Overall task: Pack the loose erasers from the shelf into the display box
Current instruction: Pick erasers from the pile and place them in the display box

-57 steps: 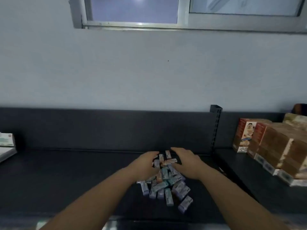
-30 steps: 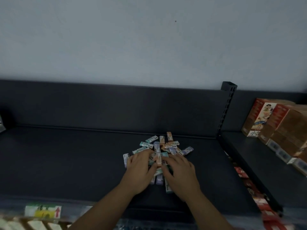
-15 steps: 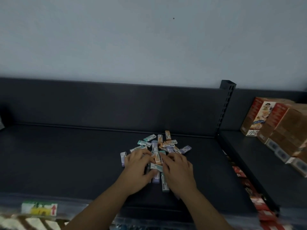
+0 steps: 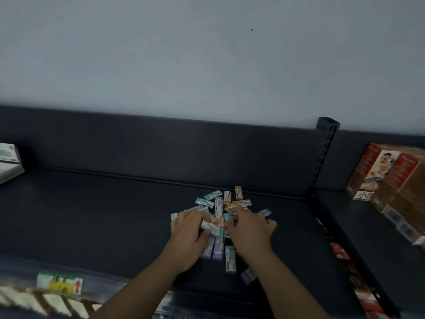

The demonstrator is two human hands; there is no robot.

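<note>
I see both hands down on the erasers (image 4: pixel 220 204), which lie in a loose heap on the dark shelf (image 4: pixel 92 215), right of its middle, the far end close to the back panel. My left hand (image 4: pixel 189 238) has fingers (image 4: pixel 194 215) and thumb curled round an eraser at the heap's near side. My right hand (image 4: pixel 249 233) lies just beside it, fingers bent over the heap; whether they grip anything I cannot tell. A white box (image 4: pixel 8 162) sits far left, cartons (image 4: pixel 388 178) right.
</note>
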